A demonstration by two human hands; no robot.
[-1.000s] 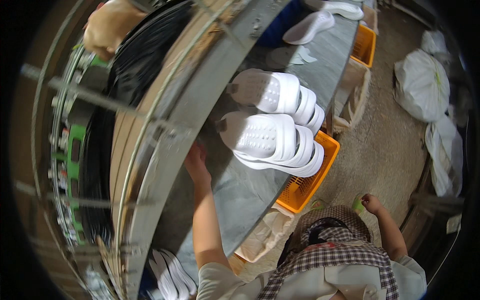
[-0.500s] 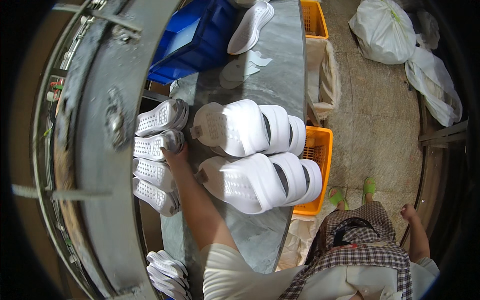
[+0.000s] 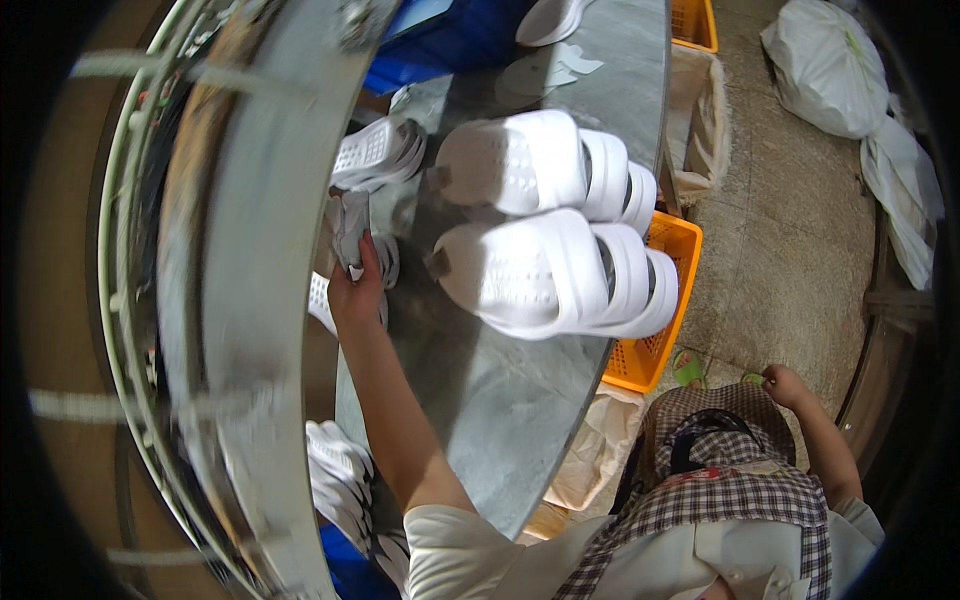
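My left hand [image 3: 357,285] reaches over the grey tabletop at its left edge. Its fingers are closed on a pale grey and white shoe sole [image 3: 350,228], seen nearly edge-on and slightly blurred. Beyond it lies a stack of white soles with dotted patterns [image 3: 375,152]; more soles [image 3: 321,298] lie beneath and beside the hand, partly covered by it. To the right are two nested rows of white slippers, a far row [image 3: 548,160] and a near row [image 3: 560,280]. My right hand [image 3: 787,385] hangs by the checked apron in a loose fist, with nothing visible in it.
A grey metal shelf edge [image 3: 265,270] runs along the left, close to my forearm. Blue bins stand behind [image 3: 445,50] and near me [image 3: 345,560], the latter beside stacked soles [image 3: 338,470]. Orange baskets [image 3: 655,355] line the table's right side; white sacks [image 3: 830,75] lie beyond.
My left hand has taken hold of a sole from the left-hand stacks and lifted it. My right hand has come in closer to the apron. The whole view has shifted.
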